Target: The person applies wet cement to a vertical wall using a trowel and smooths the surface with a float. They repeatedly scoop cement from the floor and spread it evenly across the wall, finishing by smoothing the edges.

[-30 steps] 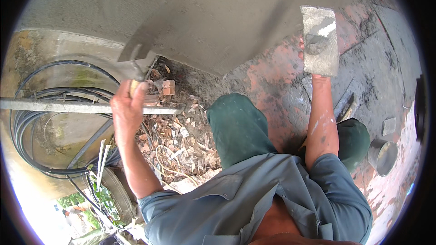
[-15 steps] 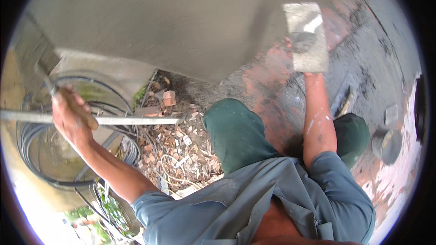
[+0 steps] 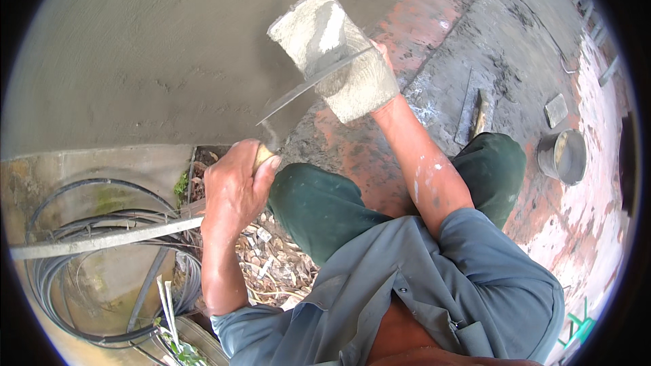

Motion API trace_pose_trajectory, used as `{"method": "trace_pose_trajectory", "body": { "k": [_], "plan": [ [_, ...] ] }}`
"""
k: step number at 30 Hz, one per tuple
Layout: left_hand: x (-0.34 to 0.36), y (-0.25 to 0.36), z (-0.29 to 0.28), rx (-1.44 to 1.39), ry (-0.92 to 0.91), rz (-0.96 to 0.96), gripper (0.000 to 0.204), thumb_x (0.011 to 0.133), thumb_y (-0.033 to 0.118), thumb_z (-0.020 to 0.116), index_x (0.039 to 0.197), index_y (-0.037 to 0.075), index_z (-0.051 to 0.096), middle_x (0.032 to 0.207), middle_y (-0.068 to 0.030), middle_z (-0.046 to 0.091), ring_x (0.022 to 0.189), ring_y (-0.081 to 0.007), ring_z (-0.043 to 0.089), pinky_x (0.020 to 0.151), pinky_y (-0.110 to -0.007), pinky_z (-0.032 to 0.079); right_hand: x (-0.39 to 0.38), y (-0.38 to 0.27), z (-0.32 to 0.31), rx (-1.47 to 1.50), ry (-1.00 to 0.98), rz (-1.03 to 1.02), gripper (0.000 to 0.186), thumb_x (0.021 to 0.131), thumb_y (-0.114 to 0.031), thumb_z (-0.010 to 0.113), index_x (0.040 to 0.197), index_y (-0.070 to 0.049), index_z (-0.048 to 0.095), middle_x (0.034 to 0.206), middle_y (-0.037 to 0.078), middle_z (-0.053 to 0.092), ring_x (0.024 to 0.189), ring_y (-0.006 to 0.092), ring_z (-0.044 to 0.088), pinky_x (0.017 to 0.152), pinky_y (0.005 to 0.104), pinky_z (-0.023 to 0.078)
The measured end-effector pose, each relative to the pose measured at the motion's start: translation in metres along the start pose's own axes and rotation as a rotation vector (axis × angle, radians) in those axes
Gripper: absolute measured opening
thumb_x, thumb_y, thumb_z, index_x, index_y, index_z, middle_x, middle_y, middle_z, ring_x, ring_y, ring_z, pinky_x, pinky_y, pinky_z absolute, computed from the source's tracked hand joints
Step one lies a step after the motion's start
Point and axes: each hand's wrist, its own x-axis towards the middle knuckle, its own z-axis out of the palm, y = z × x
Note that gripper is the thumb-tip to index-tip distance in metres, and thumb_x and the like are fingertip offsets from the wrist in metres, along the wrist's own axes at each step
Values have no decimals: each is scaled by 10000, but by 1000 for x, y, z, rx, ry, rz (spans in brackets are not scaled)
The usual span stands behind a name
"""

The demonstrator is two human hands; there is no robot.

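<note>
Left hand point(image 3: 234, 179) grasped a trowel point(image 3: 298, 93), below-left of the pale board point(image 3: 363, 87) held from beneath by the nearer right hand point(image 3: 384, 54); the long blade slanted across toward the board's right edge.

We see soft, diffuse daylight across a bright scene. The grey wall point(image 3: 135, 61) sits in muted, even shade, and a faint, soft-edged shadow falls on it just left of the pale board point(image 3: 305, 32). Toward the right, the floor point(image 3: 563, 234) washes out in patches of glare, and we find the lower-left rim blown nearly white. The fisheye lens bows straight edges, black fills our corners, bluish fringing lines the rim, and detail there turns soft.
</note>
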Motion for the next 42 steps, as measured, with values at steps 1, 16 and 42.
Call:
{"method": "trace_pose_trajectory", "body": {
  "k": [1,16,42],
  "plan": [
    [1,0,0,68,-28,-35,297,924,272,704,1059,11,657,825,-172,644,712,-366,652,667,-433,523,1,3,1,-111,70,-17,459,1029,-369,418,1265,-37,631,1196,120,690,1033,283,680,964,431,557],
    [-73,-80,-59,103,564,-495,318,1065,330,527,1019,34,630,720,-44,595,613,-130,558,496,-327,459,7,4,30,-188,323,23,738,877,-608,462,1441,-140,547,1272,232,641,914,485,681,666,573,591],
    [215,34,-21,45,399,-93,357,1044,320,566,982,-30,583,788,-249,650,719,-406,665,659,-487,511,6,-78,3,-40,18,-271,704,901,-501,451,1524,-175,482,1449,181,573,1080,533,646,821,630,575]
  ]
}}
